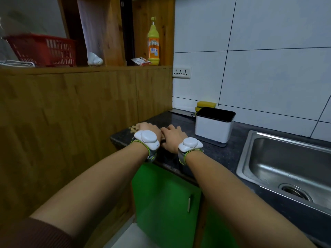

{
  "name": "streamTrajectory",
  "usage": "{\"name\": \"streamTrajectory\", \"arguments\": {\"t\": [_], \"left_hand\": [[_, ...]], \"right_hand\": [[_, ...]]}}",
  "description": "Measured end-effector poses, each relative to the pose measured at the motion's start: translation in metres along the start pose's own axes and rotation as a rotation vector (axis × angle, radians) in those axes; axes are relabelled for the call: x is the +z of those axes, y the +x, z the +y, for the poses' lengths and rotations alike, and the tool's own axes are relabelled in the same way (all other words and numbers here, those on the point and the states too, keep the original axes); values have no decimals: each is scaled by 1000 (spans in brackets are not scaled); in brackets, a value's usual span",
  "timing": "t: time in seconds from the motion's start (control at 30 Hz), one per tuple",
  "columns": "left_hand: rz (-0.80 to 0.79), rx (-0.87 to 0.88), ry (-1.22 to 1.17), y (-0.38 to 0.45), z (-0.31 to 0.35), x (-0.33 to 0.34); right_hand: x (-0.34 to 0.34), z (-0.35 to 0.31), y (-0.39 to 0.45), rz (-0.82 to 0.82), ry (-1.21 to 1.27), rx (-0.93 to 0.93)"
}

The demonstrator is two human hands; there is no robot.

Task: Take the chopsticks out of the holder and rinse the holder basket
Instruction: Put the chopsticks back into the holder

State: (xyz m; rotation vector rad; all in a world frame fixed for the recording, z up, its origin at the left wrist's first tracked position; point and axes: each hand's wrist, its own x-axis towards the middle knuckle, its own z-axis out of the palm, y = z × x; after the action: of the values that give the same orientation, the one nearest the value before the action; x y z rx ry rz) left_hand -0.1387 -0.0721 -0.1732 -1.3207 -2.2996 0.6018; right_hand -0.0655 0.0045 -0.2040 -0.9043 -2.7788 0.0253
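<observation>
Both forearms reach forward over the dark counter point(223, 154). The left hand point(148, 128) and the right hand point(172, 138) lie side by side on a bundle of chopsticks point(132, 129), whose pale ends show left of the left hand. The fingers seem curled around the bundle, but motion blur makes this uncertain. Just to the right stands the white holder point(214, 129) with its black inner basket point(216, 114), upright. Behind it lies a yellow sponge point(206, 104). The steel sink point(286, 167) is at the right.
</observation>
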Motion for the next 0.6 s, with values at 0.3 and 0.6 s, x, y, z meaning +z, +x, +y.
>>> {"name": "streamTrajectory", "arguments": {"t": [0.3, 0.6], "left_hand": [[262, 194, 102, 27, -12, -56], [433, 340, 233, 28, -5, -104]], "right_hand": [[-38, 26, -7, 228, 250, 88], [-55, 59, -20, 296, 304, 145]]}}
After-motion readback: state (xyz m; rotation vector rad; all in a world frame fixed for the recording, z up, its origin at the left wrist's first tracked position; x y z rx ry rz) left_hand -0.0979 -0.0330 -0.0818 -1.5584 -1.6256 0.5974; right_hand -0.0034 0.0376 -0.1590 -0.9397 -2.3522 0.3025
